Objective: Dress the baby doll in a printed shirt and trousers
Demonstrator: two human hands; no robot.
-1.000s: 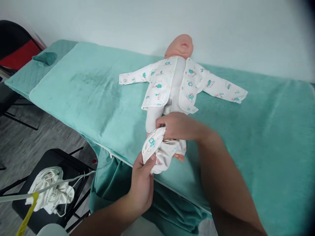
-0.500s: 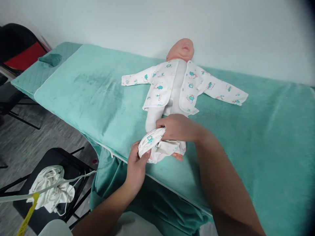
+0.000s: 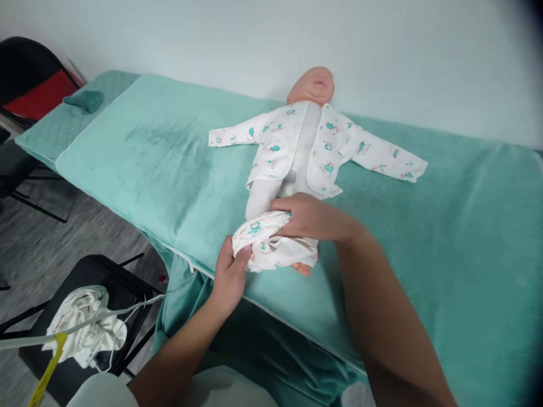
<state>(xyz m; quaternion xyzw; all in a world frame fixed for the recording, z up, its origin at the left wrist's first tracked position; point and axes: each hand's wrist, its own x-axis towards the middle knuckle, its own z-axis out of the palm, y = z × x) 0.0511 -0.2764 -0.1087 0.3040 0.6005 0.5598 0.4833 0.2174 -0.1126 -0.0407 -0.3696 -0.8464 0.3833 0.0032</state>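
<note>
A baby doll (image 3: 310, 85) lies on its back on the green bed, its head toward the wall. It wears an open white printed jacket (image 3: 275, 138) with both sleeves spread out. Bunched around the doll's lower legs are white printed baby pants (image 3: 275, 254). My left hand (image 3: 231, 271) pinches the left edge of the pants, thumb on top. My right hand (image 3: 303, 217) grips the waistband edge over the legs; its fingertips are partly hidden in the cloth. One small foot (image 3: 302, 269) pokes out below the fabric.
The bed's green cover (image 3: 169, 152) hangs over the near edge. At lower left a black folding chair (image 3: 102, 271) bears a crumpled white cloth (image 3: 87, 328). A pale cord with a yellow tag (image 3: 48, 370) crosses in front. Another chair (image 3: 34, 73) stands at far left.
Both hands have shifted slightly up and left with the pants. The waistband is stretched wider, and the doll's leg on the left has moved a little left.
</note>
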